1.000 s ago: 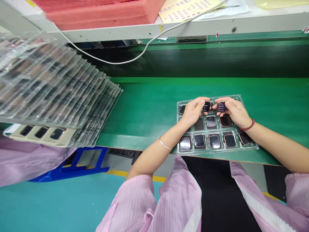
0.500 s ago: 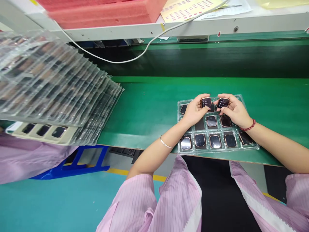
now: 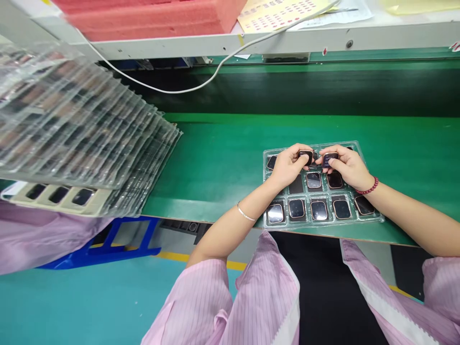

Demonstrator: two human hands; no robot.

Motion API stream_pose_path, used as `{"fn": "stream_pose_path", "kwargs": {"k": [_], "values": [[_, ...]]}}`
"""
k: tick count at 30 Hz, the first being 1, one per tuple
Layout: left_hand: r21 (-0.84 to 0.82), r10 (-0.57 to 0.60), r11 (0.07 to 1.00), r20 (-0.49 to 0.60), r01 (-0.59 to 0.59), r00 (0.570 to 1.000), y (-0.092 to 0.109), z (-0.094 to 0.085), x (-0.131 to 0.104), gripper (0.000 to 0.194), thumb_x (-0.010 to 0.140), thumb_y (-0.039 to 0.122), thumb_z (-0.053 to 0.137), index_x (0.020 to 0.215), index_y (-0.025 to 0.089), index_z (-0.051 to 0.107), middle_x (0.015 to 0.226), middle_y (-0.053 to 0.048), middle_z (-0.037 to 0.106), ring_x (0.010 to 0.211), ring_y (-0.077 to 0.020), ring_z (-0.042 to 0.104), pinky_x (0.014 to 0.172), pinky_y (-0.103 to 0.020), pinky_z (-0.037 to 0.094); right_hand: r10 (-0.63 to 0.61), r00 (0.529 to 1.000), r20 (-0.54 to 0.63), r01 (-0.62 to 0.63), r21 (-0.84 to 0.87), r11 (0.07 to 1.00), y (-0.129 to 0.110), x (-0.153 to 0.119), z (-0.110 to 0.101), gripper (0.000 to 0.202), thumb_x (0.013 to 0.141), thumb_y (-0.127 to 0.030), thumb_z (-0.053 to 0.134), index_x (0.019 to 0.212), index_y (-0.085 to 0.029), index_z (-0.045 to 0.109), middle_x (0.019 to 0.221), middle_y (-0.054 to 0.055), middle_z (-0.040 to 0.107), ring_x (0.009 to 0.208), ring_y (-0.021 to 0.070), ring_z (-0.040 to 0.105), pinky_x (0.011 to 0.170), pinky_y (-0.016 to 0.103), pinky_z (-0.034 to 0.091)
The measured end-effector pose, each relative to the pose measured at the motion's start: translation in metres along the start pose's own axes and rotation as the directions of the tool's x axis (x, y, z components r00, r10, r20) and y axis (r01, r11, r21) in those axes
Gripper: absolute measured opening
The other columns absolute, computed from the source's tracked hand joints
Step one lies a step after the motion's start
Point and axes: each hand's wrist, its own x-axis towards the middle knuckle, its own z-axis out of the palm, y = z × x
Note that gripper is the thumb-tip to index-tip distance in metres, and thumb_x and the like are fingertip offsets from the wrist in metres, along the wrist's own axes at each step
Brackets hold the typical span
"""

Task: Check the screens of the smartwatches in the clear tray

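My left hand [image 3: 290, 165] is closed on a smartwatch body [image 3: 304, 155], its thumb lying on the dark screen. In my right hand [image 3: 349, 165] is a second watch body [image 3: 329, 159] with lit text on its screen, the thumb resting on the glass. Both hands are over the far row of a clear plastic tray [image 3: 292, 226], whose pockets hold several square, gold-rimmed watch bodies. Below my hands lie a watch with a bright reflection [image 3: 314, 180] and a darker one [image 3: 335, 180]. One pocket [image 3: 296, 184] in the middle row shows only a dark base. My hands partly hide the far row.
A tall stack of clear trays [image 3: 89, 124] leans at the left, above a cream tray [image 3: 95, 203] with several watches. A white cable [image 3: 176, 91] droops from the shelf [image 3: 287, 40], which bears red foam [image 3: 151, 21] and papers. A blue stool [image 3: 140, 242] stands below.
My left thumb has moved up onto its watch's screen. The right watch has tilted and sits slightly lower, its screen now showing different text. The view has shifted slightly.
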Motion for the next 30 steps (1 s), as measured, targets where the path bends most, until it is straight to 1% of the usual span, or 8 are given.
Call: {"fn": "stream_pose_path", "kwargs": {"k": [4,9,17,21,23,26,30], "values": [[-0.002,-0.011,1.000,0.002,0.011,1.000,-0.0004,0.0013,-0.0002,0.014,0.085,0.018,0.060,0.098,0.015,0.065,0.089,-0.004,0.068,0.076,-0.0125,0.065,0.062,-0.022,0.057,0.010,1.000,-0.002,-0.010,0.009,1.000,-0.0006,0.0004,0.0002,0.021,0.085,-0.026,0.066,0.106,-0.022,0.068,0.095,0.004,0.078,0.067,0.0154,0.070,0.059,0.028,0.058],[0.009,0.005,1.000,0.012,-0.005,1.000,-0.0002,0.0014,-0.0005,0.014,0.084,0.017,0.059,0.097,0.015,0.066,0.094,-0.005,0.069,0.075,-0.0115,0.064,0.061,-0.022,0.057,0.006,1.000,-0.008,-0.006,0.013,1.000,0.0003,0.0005,0.0000,0.020,0.086,-0.025,0.066,0.106,-0.022,0.068,0.094,0.004,0.078,0.066,0.0146,0.069,0.058,0.026,0.057],[0.029,-0.003,1.000,0.011,0.003,1.000,0.0002,0.0017,-0.0013,0.015,0.085,0.019,0.060,0.099,0.015,0.066,0.094,-0.005,0.070,0.077,-0.0129,0.065,0.063,-0.023,0.057,0.003,1.000,-0.006,-0.003,-0.001,1.000,0.0020,0.0003,-0.0005,0.019,0.088,-0.028,0.067,0.107,-0.023,0.068,0.095,0.004,0.077,0.067,0.0158,0.069,0.058,0.028,0.058],[0.048,0.001,0.999,0.012,-0.001,1.000,-0.0014,0.0011,-0.0010,0.015,0.086,0.021,0.062,0.099,0.016,0.066,0.098,-0.005,0.070,0.074,-0.0111,0.064,0.063,-0.022,0.056,0.003,1.000,-0.006,-0.003,-0.009,1.000,0.0024,0.0004,-0.0005,0.019,0.089,-0.028,0.067,0.107,-0.023,0.067,0.096,0.004,0.077,0.068,0.0159,0.070,0.059,0.029,0.059],[0.048,-0.007,0.999,0.010,0.007,1.000,-0.0014,0.0009,-0.0008,0.015,0.086,0.020,0.061,0.099,0.015,0.066,0.096,-0.005,0.070,0.073,-0.0111,0.064,0.063,-0.022,0.056,0.002,1.000,0.005,-0.002,-0.003,1.000,0.0023,0.0006,-0.0006,0.020,0.089,-0.028,0.066,0.107,-0.022,0.067,0.096,0.005,0.077,0.068,0.0155,0.070,0.060,0.028,0.059],[0.046,-0.012,0.999,0.010,0.011,1.000,-0.0010,0.0007,-0.0007,0.015,0.086,0.019,0.059,0.099,0.015,0.066,0.093,-0.005,0.070,0.076,-0.0126,0.065,0.064,-0.024,0.056,-0.002,1.000,-0.001,0.002,-0.001,1.000,0.0022,0.0006,-0.0007,0.019,0.089,-0.026,0.066,0.108,-0.022,0.067,0.095,0.004,0.077,0.067,0.0147,0.069,0.059,0.027,0.058],[0.060,-0.003,0.998,0.025,0.002,1.000,-0.0012,0.0009,-0.0012,0.018,0.085,0.020,0.058,0.101,0.015,0.065,0.101,-0.006,0.070,0.078,-0.0127,0.064,0.066,-0.025,0.056,-0.004,1.000,-0.014,0.004,-0.002,1.000,0.0025,0.0006,-0.0001,0.020,0.087,-0.022,0.064,0.107,-0.022,0.067,0.094,0.003,0.077,0.066,0.0143,0.069,0.059,0.026,0.058]]}}
